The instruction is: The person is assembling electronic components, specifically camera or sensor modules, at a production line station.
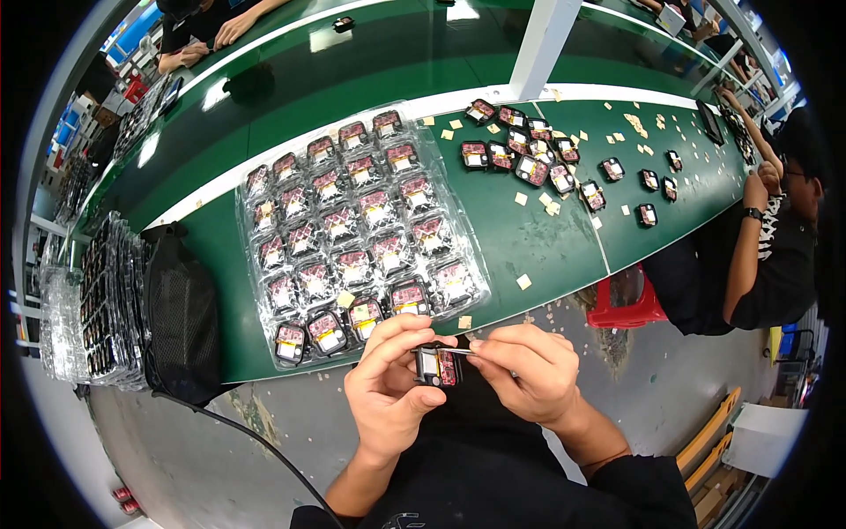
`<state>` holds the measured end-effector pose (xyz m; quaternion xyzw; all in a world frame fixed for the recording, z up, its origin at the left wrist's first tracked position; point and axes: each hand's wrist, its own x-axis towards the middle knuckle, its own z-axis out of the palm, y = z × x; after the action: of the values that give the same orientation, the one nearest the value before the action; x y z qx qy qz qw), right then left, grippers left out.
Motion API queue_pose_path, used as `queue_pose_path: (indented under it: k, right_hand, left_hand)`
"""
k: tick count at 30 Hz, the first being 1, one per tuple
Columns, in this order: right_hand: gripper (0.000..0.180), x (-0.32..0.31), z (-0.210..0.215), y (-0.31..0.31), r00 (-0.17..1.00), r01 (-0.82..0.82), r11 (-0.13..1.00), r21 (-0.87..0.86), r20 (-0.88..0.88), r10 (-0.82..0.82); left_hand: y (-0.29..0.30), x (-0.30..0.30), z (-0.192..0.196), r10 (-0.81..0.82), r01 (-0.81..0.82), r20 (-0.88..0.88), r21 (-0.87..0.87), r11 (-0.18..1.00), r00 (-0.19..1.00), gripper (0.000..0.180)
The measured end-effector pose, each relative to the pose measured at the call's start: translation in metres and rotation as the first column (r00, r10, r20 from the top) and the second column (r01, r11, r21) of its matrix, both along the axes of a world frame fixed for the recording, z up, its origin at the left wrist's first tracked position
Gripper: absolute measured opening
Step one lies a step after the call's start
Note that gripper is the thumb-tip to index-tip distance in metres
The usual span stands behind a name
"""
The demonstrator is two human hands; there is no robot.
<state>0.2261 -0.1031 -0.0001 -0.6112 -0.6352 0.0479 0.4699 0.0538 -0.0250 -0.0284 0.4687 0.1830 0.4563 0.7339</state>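
Note:
Over the table's near edge, my left hand (385,388) grips a small open black electronic housing (438,368) between thumb and fingers. A reddish circuit board and a pale rectangular part show inside it. From the right, my right hand (531,370) pinches thin metal tweezers (458,350), their tip at the housing's upper edge. Just beyond my hands lies a clear plastic tray (469,242) with rows of similar housings in its pockets. Those in the nearest row, such as one housing (327,332), show yellow strips.
Loose housings (531,170) cluster on the green table (502,234) to the right, among small yellowish squares (524,281). Stacked clear trays (110,300) and a black mesh bag (182,317) stand left. A co-worker (780,238) sits right by a red stool (624,298). A white post (545,48) rises behind.

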Motion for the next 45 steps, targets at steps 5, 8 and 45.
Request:
queue_pose_path:
  k: [5, 8, 45]
  right_hand:
    - [0.023, -0.001, -0.001, 0.0, 1.0, 0.001, 1.0, -0.006, 0.017, -0.001]
    - [0.023, -0.002, -0.001, -0.001, 0.999, 0.021, 1.0, 0.005, 0.045, -0.021]
    - [0.016, -0.016, -0.015, 0.0, 0.981, 0.097, 0.995, -0.02, -0.168, -0.099]
  left_hand:
    - [-0.003, 0.003, 0.007, 0.072, -0.078, -0.124, -0.039, 0.996, 0.99, 0.075]
    - [-0.004, 0.003, 0.009, 0.072, -0.079, -0.129, -0.048, 0.996, 0.989, 0.075]
    - [-0.013, 0.004, -0.003, 0.025, -0.03, -0.044, -0.115, 0.993, 0.999, 0.061]
